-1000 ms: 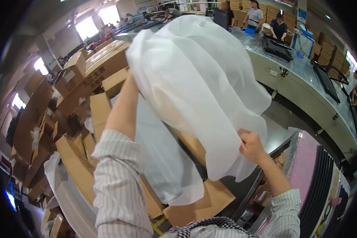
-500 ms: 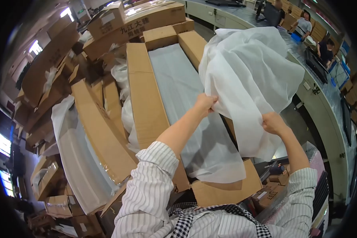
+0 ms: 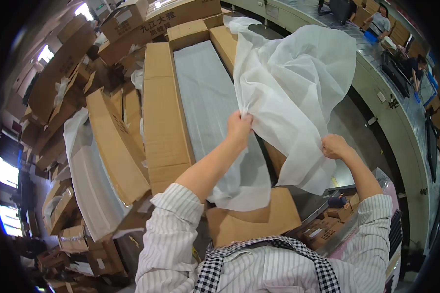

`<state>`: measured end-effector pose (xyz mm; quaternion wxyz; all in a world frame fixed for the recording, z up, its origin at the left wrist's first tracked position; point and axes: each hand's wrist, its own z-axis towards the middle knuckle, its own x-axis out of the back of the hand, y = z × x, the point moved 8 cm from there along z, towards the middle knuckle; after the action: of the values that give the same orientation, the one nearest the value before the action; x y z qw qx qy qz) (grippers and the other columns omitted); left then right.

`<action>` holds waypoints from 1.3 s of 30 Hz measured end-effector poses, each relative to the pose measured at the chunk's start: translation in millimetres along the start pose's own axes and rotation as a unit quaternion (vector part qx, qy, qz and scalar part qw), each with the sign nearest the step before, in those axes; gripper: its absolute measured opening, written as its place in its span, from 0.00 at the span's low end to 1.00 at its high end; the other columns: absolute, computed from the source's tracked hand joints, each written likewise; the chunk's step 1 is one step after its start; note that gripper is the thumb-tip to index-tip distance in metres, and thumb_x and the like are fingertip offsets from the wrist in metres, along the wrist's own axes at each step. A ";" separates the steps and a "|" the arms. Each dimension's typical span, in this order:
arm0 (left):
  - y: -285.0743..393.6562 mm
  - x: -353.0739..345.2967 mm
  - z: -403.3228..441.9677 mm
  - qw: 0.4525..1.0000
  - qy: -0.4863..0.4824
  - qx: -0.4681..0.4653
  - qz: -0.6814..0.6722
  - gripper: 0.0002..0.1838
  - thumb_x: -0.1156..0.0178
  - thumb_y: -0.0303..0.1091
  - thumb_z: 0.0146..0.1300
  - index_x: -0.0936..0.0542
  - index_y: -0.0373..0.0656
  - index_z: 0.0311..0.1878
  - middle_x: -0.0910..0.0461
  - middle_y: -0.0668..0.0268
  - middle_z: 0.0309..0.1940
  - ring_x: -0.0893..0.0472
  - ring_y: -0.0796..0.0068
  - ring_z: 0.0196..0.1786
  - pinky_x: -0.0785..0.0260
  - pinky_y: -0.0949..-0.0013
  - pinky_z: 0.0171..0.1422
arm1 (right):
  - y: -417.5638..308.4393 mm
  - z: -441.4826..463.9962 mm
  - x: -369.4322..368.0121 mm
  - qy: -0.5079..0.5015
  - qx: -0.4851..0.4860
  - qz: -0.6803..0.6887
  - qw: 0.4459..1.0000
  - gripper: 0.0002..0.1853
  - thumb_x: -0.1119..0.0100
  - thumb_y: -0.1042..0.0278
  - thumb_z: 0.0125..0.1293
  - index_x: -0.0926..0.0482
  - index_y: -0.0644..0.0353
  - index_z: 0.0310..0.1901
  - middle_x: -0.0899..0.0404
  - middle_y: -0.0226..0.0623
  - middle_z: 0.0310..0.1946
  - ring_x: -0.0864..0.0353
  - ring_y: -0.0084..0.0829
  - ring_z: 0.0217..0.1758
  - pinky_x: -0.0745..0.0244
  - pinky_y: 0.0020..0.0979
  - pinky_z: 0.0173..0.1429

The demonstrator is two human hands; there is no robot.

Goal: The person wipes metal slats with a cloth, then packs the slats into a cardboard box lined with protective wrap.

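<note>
A large white foam sheet (image 3: pixel 298 83) billows up to the right of an open long cardboard box (image 3: pixel 167 117). My left hand (image 3: pixel 239 130) is closed on the sheet's near-left edge, above the box's right side. Farther right, my right hand (image 3: pixel 335 147) grips the same sheet at its lower right edge. Inside the box lies another layer of white foam sheet (image 3: pixel 205 88), and its near end spills over towards the box's open flap (image 3: pixel 254 217). What lies beneath that layer is hidden.
On the left stands a second open box (image 3: pixel 115 146) with a wrapped long piece (image 3: pixel 95 185). Stacked cartons (image 3: pixel 181 17) rise behind. A long curved workbench (image 3: pixel 376 93) runs along the right, with two people behind it. Small boxes (image 3: pixel 327 227) lie near my right arm.
Both hands keep hold of the sheet; my left hand has shifted slightly left. The sheet has spread and sunk a little, its far corner now trailing out behind the box. The view has shifted.
</note>
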<state>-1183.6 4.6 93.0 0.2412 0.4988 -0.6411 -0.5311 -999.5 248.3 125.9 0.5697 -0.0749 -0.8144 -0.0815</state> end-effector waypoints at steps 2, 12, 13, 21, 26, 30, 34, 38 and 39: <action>26.2 -27.8 -23.0 0.996 0.030 -0.077 0.022 0.11 0.43 0.27 0.61 0.24 0.38 0.47 0.20 0.64 0.39 0.21 0.72 0.41 0.29 0.68 0.44 | 35.8 6.8 -24.3 -0.084 0.030 -0.033 0.995 0.10 0.47 0.72 0.52 0.17 0.62 0.33 0.18 0.54 0.35 0.19 0.53 0.42 0.23 0.48 0.47; 26.7 -53.3 -34.4 0.995 0.076 -0.020 0.068 0.09 0.47 0.27 0.59 0.22 0.39 0.42 0.28 0.70 0.23 0.30 0.78 0.25 0.39 0.72 0.23 | 77.7 43.2 111.0 0.185 0.170 0.217 0.943 0.15 0.43 0.69 0.61 0.22 0.62 0.49 0.20 0.46 0.46 0.19 0.46 0.46 0.25 0.40 0.52; 17.7 -33.7 -30.4 0.994 0.080 0.014 0.077 0.10 0.48 0.27 0.59 0.21 0.40 0.43 0.29 0.71 0.22 0.31 0.79 0.24 0.40 0.73 0.23 | 68.8 51.6 110.8 0.184 0.171 0.219 0.943 0.15 0.43 0.69 0.61 0.22 0.62 0.49 0.20 0.46 0.46 0.19 0.46 0.46 0.25 0.40 0.52; -39.6 78.8 -22.2 0.924 0.110 0.035 0.365 0.15 0.43 0.36 0.61 0.17 0.33 0.41 0.16 0.61 0.31 0.21 0.70 0.32 0.29 0.65 0.40 | 66.0 122.6 92.4 0.181 0.211 0.153 0.948 0.21 0.40 0.66 0.60 0.26 0.61 0.55 0.25 0.45 0.52 0.22 0.44 0.52 0.27 0.39 0.56; -43.3 87.2 -32.4 0.936 0.145 0.027 0.319 0.15 0.41 0.37 0.60 0.17 0.32 0.39 0.17 0.58 0.28 0.22 0.71 0.31 0.30 0.65 0.39 | 101.4 186.2 104.8 0.160 0.180 0.143 0.960 0.21 0.40 0.64 0.59 0.25 0.62 0.54 0.23 0.45 0.49 0.22 0.44 0.50 0.26 0.39 0.56; -30.6 84.5 -38.7 0.917 0.167 0.008 0.362 0.14 0.40 0.37 0.60 0.18 0.33 0.38 0.19 0.56 0.26 0.22 0.70 0.30 0.30 0.65 0.38 | 112.3 273.9 126.6 0.232 0.211 0.174 0.934 0.21 0.40 0.64 0.58 0.24 0.64 0.53 0.19 0.46 0.42 0.20 0.41 0.45 0.25 0.37 0.53; 19.7 52.5 -70.2 0.835 0.258 -0.051 0.484 0.12 0.39 0.38 0.60 0.19 0.36 0.34 0.26 0.55 0.19 0.26 0.65 0.22 0.33 0.63 0.31 | 104.0 378.8 150.0 0.211 0.224 0.242 0.920 0.23 0.39 0.60 0.60 0.24 0.63 0.54 0.18 0.41 0.37 0.19 0.36 0.43 0.24 0.36 0.47; 52.0 18.4 -94.7 0.786 0.357 -0.037 0.503 0.07 0.39 0.33 0.60 0.19 0.38 0.34 0.26 0.56 0.18 0.26 0.64 0.21 0.35 0.63 0.28 | 90.1 483.2 128.3 0.010 0.086 0.526 0.846 0.26 0.36 0.52 0.61 0.25 0.59 0.56 0.20 0.34 0.39 0.20 0.31 0.42 0.26 0.35 0.44; 67.2 5.7 -101.1 0.771 0.378 -0.041 0.511 0.05 0.39 0.29 0.59 0.19 0.39 0.35 0.25 0.56 0.19 0.26 0.64 0.21 0.35 0.63 0.28 | 82.1 496.5 118.7 -0.019 0.056 0.593 0.803 0.27 0.36 0.50 0.60 0.25 0.58 0.56 0.21 0.32 0.40 0.21 0.30 0.42 0.26 0.35 0.43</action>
<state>-1126.7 -49.2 186.0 0.7203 0.2473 -0.6361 -0.1242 -1476.8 440.1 73.7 0.4943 -0.5125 -0.6252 0.3196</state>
